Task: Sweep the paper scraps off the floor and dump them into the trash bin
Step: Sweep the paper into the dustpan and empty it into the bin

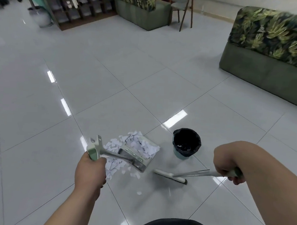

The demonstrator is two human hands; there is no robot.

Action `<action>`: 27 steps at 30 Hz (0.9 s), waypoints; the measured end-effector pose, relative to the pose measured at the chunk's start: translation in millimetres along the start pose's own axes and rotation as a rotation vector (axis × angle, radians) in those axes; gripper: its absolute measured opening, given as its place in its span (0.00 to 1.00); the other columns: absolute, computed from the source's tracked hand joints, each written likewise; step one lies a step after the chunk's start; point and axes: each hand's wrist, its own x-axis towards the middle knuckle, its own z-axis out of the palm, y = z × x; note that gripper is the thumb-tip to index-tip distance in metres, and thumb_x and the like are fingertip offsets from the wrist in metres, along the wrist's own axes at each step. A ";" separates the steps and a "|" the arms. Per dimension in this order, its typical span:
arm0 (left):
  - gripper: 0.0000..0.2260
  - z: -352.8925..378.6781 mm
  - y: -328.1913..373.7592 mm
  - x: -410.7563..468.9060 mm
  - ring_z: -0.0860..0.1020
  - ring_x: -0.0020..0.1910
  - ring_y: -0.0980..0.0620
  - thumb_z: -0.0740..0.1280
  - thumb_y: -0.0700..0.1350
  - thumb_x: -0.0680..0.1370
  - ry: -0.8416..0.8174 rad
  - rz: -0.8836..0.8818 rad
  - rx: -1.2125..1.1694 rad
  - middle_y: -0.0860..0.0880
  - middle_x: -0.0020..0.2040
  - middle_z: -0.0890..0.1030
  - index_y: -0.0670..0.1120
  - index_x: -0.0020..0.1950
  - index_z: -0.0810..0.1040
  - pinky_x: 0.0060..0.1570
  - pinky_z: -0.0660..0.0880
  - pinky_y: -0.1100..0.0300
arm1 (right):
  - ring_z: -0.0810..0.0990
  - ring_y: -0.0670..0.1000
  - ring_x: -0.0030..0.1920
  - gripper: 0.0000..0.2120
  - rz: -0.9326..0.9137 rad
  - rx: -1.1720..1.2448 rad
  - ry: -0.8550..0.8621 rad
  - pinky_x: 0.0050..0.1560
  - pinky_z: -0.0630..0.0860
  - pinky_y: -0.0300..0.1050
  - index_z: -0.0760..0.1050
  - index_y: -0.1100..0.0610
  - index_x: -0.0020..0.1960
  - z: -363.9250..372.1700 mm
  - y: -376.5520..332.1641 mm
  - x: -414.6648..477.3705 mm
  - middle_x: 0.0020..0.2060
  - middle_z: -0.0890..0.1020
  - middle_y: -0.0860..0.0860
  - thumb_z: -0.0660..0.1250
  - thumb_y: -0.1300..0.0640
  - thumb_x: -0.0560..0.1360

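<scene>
On the floor (147, 76) beside the bin (186, 144), left hand (90, 172) grips the dustpan (136, 156) handle, right hand (227, 164) grips the broom (170, 176); heaped scraps (113, 145) may spill if the dustpan tilts.

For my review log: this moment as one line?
left hand: grips dustpan | right hand: grips broom | paper scraps: partly in dustpan, rest on floor | trash bin: upright
</scene>
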 end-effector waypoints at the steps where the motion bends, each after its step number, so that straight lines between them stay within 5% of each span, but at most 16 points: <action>1: 0.07 6.0 4.5 -7.1 0.65 0.30 0.46 0.63 0.36 0.76 -0.003 0.011 -0.006 0.43 0.36 0.70 0.45 0.50 0.77 0.29 0.64 0.58 | 0.80 0.61 0.37 0.19 -0.003 0.005 -0.001 0.44 0.77 0.50 0.75 0.72 0.59 -2.3 9.7 0.4 0.50 0.84 0.69 0.58 0.69 0.70; 6: 0.10 33.0 28.1 -44.9 0.65 0.29 0.46 0.64 0.36 0.76 -0.042 0.071 -0.022 0.44 0.34 0.69 0.50 0.50 0.79 0.27 0.64 0.58 | 0.81 0.57 0.35 0.17 0.013 -0.065 -0.039 0.39 0.77 0.43 0.79 0.70 0.57 -8.8 49.7 -4.8 0.44 0.86 0.63 0.60 0.67 0.72; 10: 0.09 54.6 42.8 -73.8 0.65 0.29 0.46 0.64 0.36 0.76 -0.076 0.141 0.003 0.45 0.33 0.69 0.50 0.48 0.78 0.27 0.65 0.58 | 0.81 0.60 0.37 0.16 0.025 -0.025 -0.037 0.43 0.77 0.47 0.76 0.71 0.59 -14.9 79.7 -6.5 0.36 0.82 0.62 0.60 0.67 0.73; 18: 0.09 101.2 64.2 -116.4 0.70 0.29 0.46 0.63 0.41 0.76 -0.143 0.303 0.192 0.51 0.30 0.72 0.56 0.45 0.76 0.33 0.70 0.55 | 0.82 0.63 0.39 0.16 0.038 0.093 -0.001 0.57 0.81 0.55 0.75 0.73 0.60 -9.5 126.8 -2.0 0.50 0.84 0.68 0.60 0.68 0.75; 20: 0.08 113.6 68.9 -126.8 0.72 0.26 0.51 0.63 0.40 0.78 -0.151 0.362 0.251 0.50 0.32 0.72 0.53 0.45 0.75 0.26 0.70 0.60 | 0.82 0.63 0.38 0.16 0.041 0.124 0.000 0.57 0.81 0.57 0.74 0.73 0.60 -7.2 136.6 -1.1 0.52 0.84 0.69 0.60 0.68 0.75; 22: 0.06 126.4 72.0 -136.1 0.76 0.25 0.57 0.62 0.40 0.80 -0.171 0.409 0.312 0.48 0.34 0.74 0.51 0.47 0.73 0.19 0.69 0.65 | 0.82 0.63 0.37 0.15 0.048 0.141 0.008 0.56 0.81 0.57 0.74 0.72 0.59 -4.2 145.7 -0.7 0.52 0.83 0.69 0.60 0.68 0.75; 24: 0.04 138.9 66.7 -137.3 0.80 0.35 0.53 0.62 0.43 0.81 -0.172 0.452 0.429 0.49 0.37 0.77 0.51 0.53 0.74 0.31 0.76 0.56 | 0.83 0.63 0.38 0.16 0.056 0.156 0.014 0.56 0.81 0.57 0.74 0.71 0.60 -1.0 154.2 -0.8 0.51 0.84 0.69 0.60 0.68 0.74; 27: 0.16 156.4 50.6 -133.4 0.79 0.40 0.44 0.61 0.45 0.80 -0.187 0.492 0.598 0.51 0.38 0.79 0.57 0.66 0.72 0.38 0.74 0.53 | 0.83 0.64 0.39 0.17 0.073 0.186 0.016 0.57 0.81 0.56 0.74 0.73 0.60 3.9 165.5 1.5 0.50 0.84 0.69 0.60 0.68 0.74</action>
